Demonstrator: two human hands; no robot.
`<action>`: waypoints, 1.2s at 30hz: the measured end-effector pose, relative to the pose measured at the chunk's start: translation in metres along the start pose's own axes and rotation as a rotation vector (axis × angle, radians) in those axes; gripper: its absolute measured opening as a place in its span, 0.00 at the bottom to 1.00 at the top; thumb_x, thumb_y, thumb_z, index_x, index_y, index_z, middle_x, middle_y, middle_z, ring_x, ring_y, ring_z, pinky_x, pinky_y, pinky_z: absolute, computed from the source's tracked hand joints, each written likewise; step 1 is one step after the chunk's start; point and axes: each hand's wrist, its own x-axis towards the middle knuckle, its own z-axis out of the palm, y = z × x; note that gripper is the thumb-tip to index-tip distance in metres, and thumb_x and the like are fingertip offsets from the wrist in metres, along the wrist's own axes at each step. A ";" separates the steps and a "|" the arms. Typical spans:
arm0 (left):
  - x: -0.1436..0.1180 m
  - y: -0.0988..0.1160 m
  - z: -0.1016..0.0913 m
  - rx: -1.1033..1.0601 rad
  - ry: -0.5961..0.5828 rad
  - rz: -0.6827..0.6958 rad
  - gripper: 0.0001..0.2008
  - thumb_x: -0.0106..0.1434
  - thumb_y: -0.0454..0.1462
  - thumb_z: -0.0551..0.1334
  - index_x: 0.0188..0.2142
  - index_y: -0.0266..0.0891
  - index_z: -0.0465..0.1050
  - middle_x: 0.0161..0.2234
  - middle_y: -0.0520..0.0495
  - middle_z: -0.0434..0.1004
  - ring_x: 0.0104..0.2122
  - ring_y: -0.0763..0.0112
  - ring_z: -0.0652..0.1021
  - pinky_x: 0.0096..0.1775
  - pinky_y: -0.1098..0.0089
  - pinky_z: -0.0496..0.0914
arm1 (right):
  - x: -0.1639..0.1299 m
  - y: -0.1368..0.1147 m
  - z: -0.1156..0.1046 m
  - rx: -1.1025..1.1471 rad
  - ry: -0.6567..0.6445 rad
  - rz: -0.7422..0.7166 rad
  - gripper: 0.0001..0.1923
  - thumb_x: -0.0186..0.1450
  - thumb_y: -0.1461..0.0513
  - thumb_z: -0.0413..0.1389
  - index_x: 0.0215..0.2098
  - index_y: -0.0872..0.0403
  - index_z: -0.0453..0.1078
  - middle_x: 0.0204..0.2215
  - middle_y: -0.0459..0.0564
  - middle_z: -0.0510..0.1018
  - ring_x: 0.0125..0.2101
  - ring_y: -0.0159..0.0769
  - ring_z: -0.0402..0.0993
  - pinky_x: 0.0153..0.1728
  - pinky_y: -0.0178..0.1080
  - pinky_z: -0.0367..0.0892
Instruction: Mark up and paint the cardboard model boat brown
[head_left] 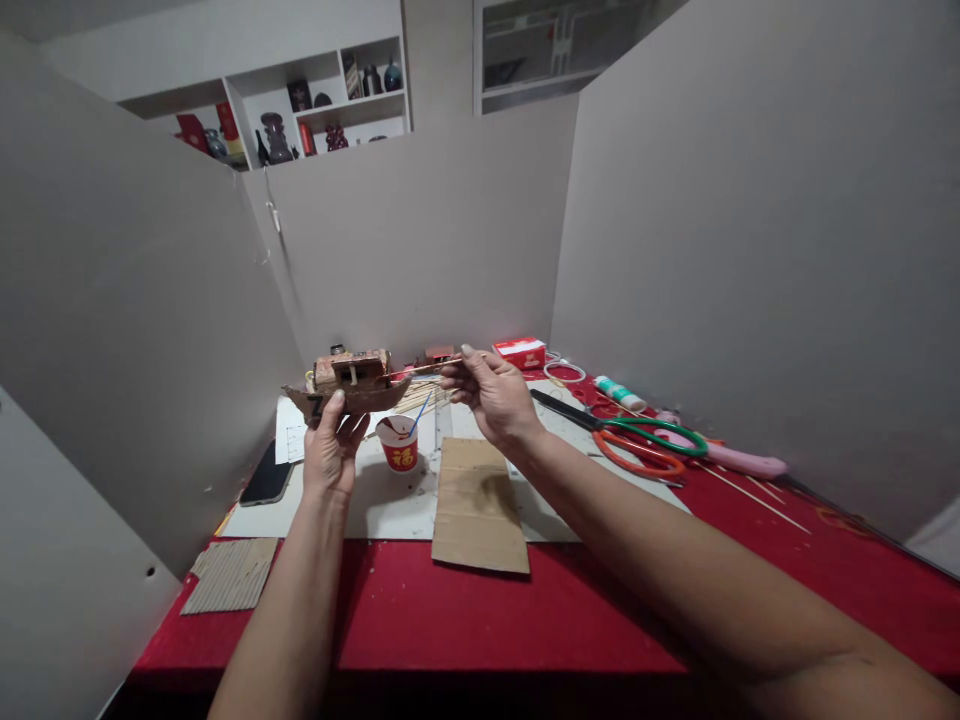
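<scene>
My left hand (331,447) holds up a small brown cardboard model boat (349,383) from below, above the table. My right hand (491,397) pinches a thin wooden stick (424,368) whose tip reaches the boat's right end. Under the boat stands a red and white paper cup (398,444) with a blue-handled brush in it.
A cardboard sheet (478,505) lies on the white mat (390,505) over the red tablecloth (525,620). A phone (267,474) and corrugated piece (231,574) lie at left. Scissors (637,445), a glue tube (621,393), a pink tool (739,460) and a red box (520,352) lie right. Grey panels enclose the table.
</scene>
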 end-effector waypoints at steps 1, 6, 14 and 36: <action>0.000 0.000 0.000 0.001 -0.001 -0.006 0.19 0.47 0.37 0.75 0.40 0.41 0.78 0.39 0.47 0.82 0.37 0.68 0.81 0.41 0.66 0.77 | 0.000 0.000 0.000 -0.002 -0.002 0.001 0.20 0.51 0.48 0.70 0.26 0.54 0.73 0.21 0.44 0.82 0.18 0.27 0.76 0.14 0.25 0.67; -0.001 -0.001 0.001 0.012 -0.017 -0.012 0.19 0.49 0.37 0.74 0.41 0.41 0.77 0.40 0.46 0.82 0.38 0.67 0.81 0.44 0.65 0.77 | -0.004 0.005 0.003 -0.018 -0.034 0.038 0.20 0.50 0.47 0.70 0.26 0.54 0.74 0.21 0.45 0.82 0.17 0.28 0.76 0.13 0.26 0.67; -0.001 -0.001 -0.001 0.001 -0.004 -0.014 0.19 0.48 0.37 0.75 0.40 0.41 0.77 0.38 0.47 0.82 0.37 0.67 0.81 0.44 0.64 0.76 | -0.001 0.000 0.000 -0.039 0.012 -0.006 0.20 0.50 0.48 0.70 0.25 0.54 0.72 0.20 0.44 0.80 0.17 0.27 0.75 0.14 0.27 0.66; -0.005 0.001 0.006 -0.025 0.022 0.036 0.17 0.48 0.36 0.75 0.37 0.41 0.76 0.37 0.50 0.81 0.34 0.70 0.80 0.42 0.67 0.74 | -0.013 0.010 0.013 0.026 0.115 0.052 0.20 0.51 0.48 0.69 0.24 0.54 0.70 0.18 0.42 0.78 0.15 0.24 0.69 0.13 0.27 0.61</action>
